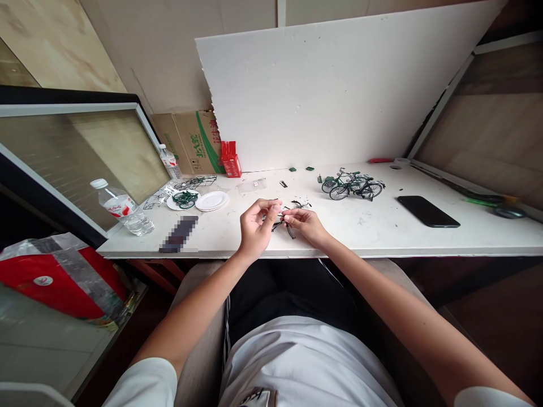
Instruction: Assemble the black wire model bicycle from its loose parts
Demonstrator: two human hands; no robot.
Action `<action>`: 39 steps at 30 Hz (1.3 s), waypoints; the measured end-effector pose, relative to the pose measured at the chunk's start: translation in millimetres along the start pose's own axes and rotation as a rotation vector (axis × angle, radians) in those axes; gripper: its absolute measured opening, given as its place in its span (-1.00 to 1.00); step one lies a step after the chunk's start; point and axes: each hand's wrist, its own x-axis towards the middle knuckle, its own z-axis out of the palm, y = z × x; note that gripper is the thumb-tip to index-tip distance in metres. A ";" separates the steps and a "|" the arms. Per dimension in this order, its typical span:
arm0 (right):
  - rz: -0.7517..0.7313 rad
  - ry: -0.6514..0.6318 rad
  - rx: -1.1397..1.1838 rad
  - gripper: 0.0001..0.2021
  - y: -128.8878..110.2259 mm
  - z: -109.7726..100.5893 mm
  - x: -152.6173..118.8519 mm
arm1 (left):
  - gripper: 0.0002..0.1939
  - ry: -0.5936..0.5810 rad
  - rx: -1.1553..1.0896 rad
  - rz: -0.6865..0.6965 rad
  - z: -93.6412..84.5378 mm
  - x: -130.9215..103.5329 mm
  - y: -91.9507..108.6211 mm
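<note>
Above the front part of the white table (220, 234), my left hand (258, 225) is closed, its thumb and fingers pinched around part of a small black model bicycle piece (291, 230). My right hand (306, 225) pinches the same piece from the right, fingertips close to those of the left. Thin black curved parts stick out below and between the fingers; the rest is hidden by them. Just behind my right hand lie more small black parts (300, 204). Assembled model bicycles, a black one (356, 190) and a green one (335, 182), stand to the right.
A black phone (428, 211) lies right. At left are a water bottle (123, 208), a pixelated dark object (180, 234), a white plate (212, 201) and green parts (185, 198) on another plate. A red box (231, 159) and carton (186, 141) stand behind.
</note>
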 end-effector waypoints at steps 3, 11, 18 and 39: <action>-0.008 -0.009 -0.005 -0.49 -0.1 0.0 -0.4 | -0.71 -0.005 -0.018 0.015 0.4 -0.8 1.5; -0.031 0.003 -0.004 -0.52 -1.9 -0.2 -2.0 | -0.67 -0.025 0.008 -0.009 0.4 0.4 1.9; -0.035 0.005 0.065 -0.55 3.7 -4.2 1.5 | -0.70 -0.094 0.081 0.006 -4.3 1.8 -7.4; 0.016 0.005 0.221 -0.61 1.8 -4.4 0.9 | -0.34 -0.474 0.526 0.360 -12.8 -1.8 -52.7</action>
